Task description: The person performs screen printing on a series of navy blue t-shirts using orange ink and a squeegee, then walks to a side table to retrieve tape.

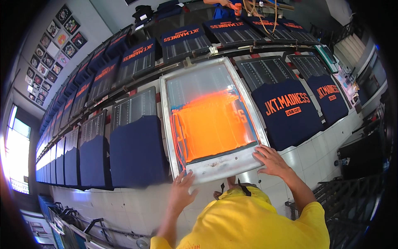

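A metal-framed printing screen (219, 167) lies tilted slightly to the left over a printing board in front of me. Bright orange ink (215, 124) covers much of its mesh, and parts of dark blue cloth with orange lettering show through at the sides. My left hand (181, 193) is at the frame's near left corner, fingers on the edge and thumb held apart. At the near right corner, my right hand (273, 161) has its fingers bent over the rim. Right of the screen lies a navy shirt (286, 128) printed in orange; a plain navy shirt (134, 153) lies to its left.
Long rows of boards with navy shirts curve away to the left and along the back. Behind the far row, a person's hand holds an orange heat gun (236, 9). Black metal racks (352, 191) stand at right. Tiled floor (137, 207) runs below the boards.
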A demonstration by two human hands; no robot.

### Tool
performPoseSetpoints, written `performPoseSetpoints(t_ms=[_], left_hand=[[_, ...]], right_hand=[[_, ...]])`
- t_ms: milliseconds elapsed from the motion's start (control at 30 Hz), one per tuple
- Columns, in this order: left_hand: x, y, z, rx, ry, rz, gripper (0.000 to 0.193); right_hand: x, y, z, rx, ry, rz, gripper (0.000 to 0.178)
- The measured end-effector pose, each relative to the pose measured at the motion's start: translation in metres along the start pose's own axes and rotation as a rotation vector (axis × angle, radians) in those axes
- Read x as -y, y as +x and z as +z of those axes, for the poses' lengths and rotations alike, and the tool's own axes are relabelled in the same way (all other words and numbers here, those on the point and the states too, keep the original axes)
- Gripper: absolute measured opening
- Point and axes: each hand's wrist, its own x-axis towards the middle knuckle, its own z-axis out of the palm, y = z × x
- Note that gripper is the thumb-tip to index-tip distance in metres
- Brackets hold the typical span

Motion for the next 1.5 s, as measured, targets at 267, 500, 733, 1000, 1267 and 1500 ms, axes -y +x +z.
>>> performPoseSetpoints(t_ms=[267,500,733,1000,1267,1500], left_hand=[[0.008,0.043,0.004,0.036,0.078,0.057,0.047],[0.017,0.072,0.016,0.021,0.142,-0.091,0.027],[0.004,0.068,0.012,-0.066,0.112,-0.076,0.031],[0.030,0.087,0.039,-0.161,0.215,0.022,0.034],[0.069,0.188,0.022,-0.138,0.225,-0.014,0.035],[0.107,0.269,0.009,-0.120,0.225,-0.073,0.028]], right_hand=[[-0.011,0.034,-0.009,0.090,-0.094,-0.028,0.060],[-0.015,0.047,0.006,-0.036,-0.157,0.066,0.033],[-0.007,0.029,0.007,-0.152,-0.125,0.057,0.029],[-0.033,0.054,0.029,-0.258,-0.211,-0.008,0.020],[-0.104,0.167,0.012,-0.221,-0.199,-0.070,0.024],[-0.149,0.257,-0.001,-0.155,-0.207,-0.034,0.019]])
